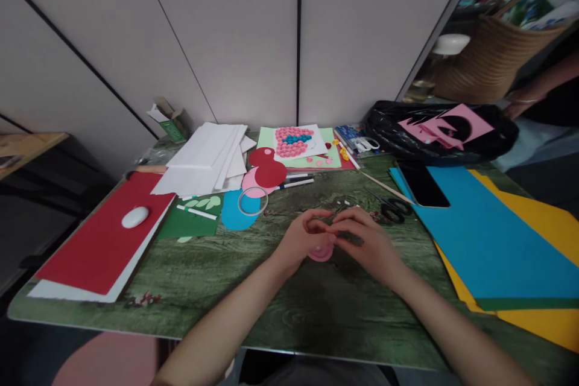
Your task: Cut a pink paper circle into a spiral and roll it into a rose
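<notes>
Over the middle of the table my left hand (302,240) is closed on a small pink paper piece (321,251), rounded and apparently coiled, which hangs below the fingers. My right hand (368,247) meets it from the other side, thumb and fingertips pinched together at the paper's upper edge. Fingers cover the upper part of the piece. Black-handled scissors (394,210) lie just beyond my right hand. Tiny white scraps (346,202) are on the table past my fingertips. To the left, a tape-like ring (253,201) rests on a blue paper circle (233,217).
Red sheets (104,235) with a white mouse (135,217) lie left; white paper (205,148) is stacked behind. A pink-and-blue dotted artwork (294,142) stands at the back. Blue sheets (493,235) and a phone (423,184) lie right, near a black bag (384,126). Another person's arm (543,84) shows far right.
</notes>
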Demonstrator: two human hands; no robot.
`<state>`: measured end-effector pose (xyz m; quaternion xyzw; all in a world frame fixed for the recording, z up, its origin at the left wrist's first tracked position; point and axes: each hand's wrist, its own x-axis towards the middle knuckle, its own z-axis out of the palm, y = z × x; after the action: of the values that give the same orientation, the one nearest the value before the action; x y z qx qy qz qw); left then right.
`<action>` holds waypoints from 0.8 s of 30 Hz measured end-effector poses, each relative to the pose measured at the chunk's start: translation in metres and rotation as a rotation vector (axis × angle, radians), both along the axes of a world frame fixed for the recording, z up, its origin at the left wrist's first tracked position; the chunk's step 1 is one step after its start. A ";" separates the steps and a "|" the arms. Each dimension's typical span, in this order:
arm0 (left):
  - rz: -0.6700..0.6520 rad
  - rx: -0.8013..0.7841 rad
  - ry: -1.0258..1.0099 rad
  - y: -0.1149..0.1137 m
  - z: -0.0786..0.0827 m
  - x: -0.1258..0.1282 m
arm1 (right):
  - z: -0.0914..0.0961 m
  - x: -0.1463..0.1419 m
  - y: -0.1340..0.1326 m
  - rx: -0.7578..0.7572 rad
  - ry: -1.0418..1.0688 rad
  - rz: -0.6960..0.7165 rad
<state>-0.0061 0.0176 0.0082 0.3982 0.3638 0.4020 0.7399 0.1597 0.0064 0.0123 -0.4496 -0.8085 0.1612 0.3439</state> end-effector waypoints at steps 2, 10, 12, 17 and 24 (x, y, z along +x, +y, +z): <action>-0.024 0.018 0.024 0.000 0.000 0.000 | -0.002 0.000 0.001 -0.026 -0.026 0.077; -0.064 0.056 0.077 0.000 -0.001 0.002 | -0.006 0.003 0.005 -0.008 -0.070 0.155; -0.064 0.047 0.081 -0.001 0.000 0.003 | -0.005 0.003 0.004 0.000 -0.048 0.117; -0.084 0.023 0.061 -0.004 0.003 0.005 | -0.004 0.001 0.001 -0.020 0.000 0.056; -0.127 0.006 0.092 -0.008 0.003 0.008 | -0.002 -0.002 0.000 -0.066 0.053 0.035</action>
<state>0.0016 0.0101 0.0116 0.4409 0.3704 0.3366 0.7451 0.1576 0.0066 0.0099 -0.4422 -0.8009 0.2057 0.3474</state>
